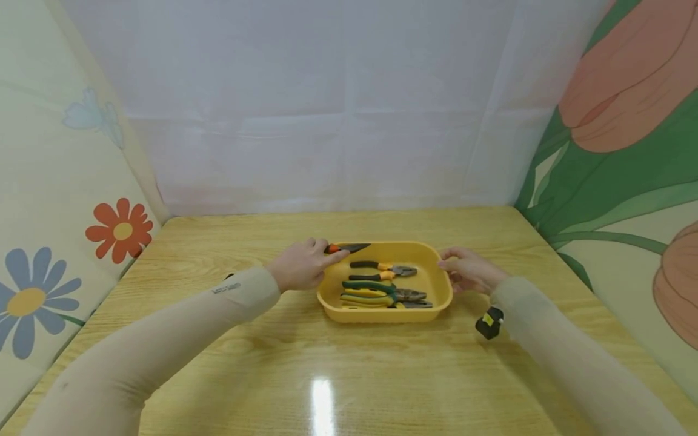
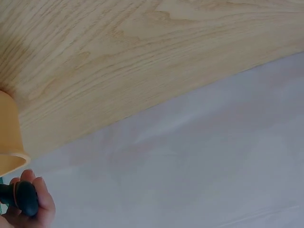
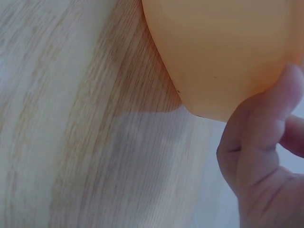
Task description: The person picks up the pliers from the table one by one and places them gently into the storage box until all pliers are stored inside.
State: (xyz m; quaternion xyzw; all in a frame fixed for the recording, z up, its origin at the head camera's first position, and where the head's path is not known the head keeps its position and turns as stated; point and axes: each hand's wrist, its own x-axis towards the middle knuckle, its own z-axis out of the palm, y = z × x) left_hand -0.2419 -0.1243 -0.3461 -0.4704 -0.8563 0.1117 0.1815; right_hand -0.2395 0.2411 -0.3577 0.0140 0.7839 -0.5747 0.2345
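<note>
A yellow plastic basin (image 1: 382, 315) sits on the table with several pliers lying in it. Two of the pliers (image 1: 382, 266) have black and orange handles, and green-and-yellow-handled pliers (image 1: 376, 293) lie nearer the front. Over the basin's back left corner, my left hand (image 1: 305, 264) grips a tool with a black and orange handle (image 2: 26, 197) and a dark pointed end (image 1: 357, 247); its exact kind I cannot tell. At the opposite end, my right hand (image 1: 469, 269) holds the basin's rim, fingers bent against the outer wall in the right wrist view.
The wood-grain table (image 1: 245, 375) ends at a white sheet (image 1: 349, 121) behind. Flower-printed panels (image 1: 43, 181) stand on both sides. A black device (image 1: 489, 323) is strapped at my right wrist.
</note>
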